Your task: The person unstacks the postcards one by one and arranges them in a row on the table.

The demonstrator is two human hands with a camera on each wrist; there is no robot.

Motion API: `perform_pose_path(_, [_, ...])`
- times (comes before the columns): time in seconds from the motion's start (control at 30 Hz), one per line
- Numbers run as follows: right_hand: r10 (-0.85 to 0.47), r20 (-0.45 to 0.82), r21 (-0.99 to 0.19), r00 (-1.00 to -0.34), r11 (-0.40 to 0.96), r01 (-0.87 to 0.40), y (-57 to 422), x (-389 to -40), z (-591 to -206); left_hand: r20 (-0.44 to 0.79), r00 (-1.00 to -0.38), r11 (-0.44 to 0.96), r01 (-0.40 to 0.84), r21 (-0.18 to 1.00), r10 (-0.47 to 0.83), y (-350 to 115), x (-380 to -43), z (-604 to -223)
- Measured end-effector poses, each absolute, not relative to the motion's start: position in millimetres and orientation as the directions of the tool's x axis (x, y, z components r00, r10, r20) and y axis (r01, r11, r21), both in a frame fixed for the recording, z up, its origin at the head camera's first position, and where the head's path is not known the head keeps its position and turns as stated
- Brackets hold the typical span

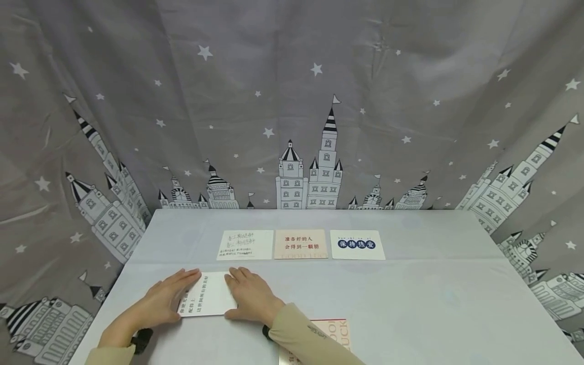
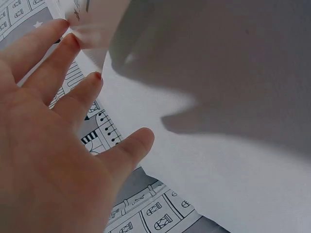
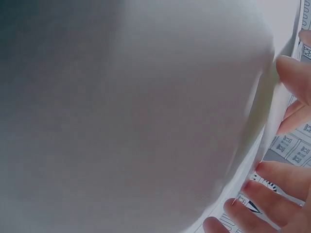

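Note:
A white card (image 1: 212, 294) printed with dark vertical writing lies at the left front of the table. My left hand (image 1: 159, 299) rests at its left end, fingers near the far corner and thumb near the front one. At the right end, my right hand (image 1: 253, 297) touches the card in the same spread way and covers part of it. The left hand (image 2: 63, 126) looks outstretched in the left wrist view, its fingers apart. Fingertips of the right hand (image 3: 272, 204) show at the right side of the right wrist view.
Farther back, a handwritten card (image 1: 245, 245), a peach card with red writing (image 1: 301, 244) and a white card with blue circles (image 1: 358, 245) lie in a row. Under my right forearm, a peach card (image 1: 335, 329) is partly hidden. A grey castle-print curtain (image 1: 292, 76) hangs behind the table.

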State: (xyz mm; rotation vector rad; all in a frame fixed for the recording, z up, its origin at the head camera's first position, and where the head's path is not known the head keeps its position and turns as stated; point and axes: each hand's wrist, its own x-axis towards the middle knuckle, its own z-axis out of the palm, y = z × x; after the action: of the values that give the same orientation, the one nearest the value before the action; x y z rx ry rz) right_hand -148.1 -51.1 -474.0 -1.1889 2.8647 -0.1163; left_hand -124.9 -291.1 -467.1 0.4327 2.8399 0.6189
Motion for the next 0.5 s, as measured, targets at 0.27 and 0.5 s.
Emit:
perform_pose_path(0.27, [-0.702, -0.015, -0.102, -0.712, 0.71, -0.697, -56.5, -153.8, -478.4, -0.128, -0.936, 0.873, 0.247, 0.421, 0.327, -294.1, -131.2, -471.3])
perform_pose_path(0.5, [-0.702, -0.028, -0.093, -0.712, 0.711, -0.697, -58.3, -156.6, -479.1, -0.127, -0.933, 0.868, 0.255, 0.426, 0.336, -295.3, -133.8, -473.3])
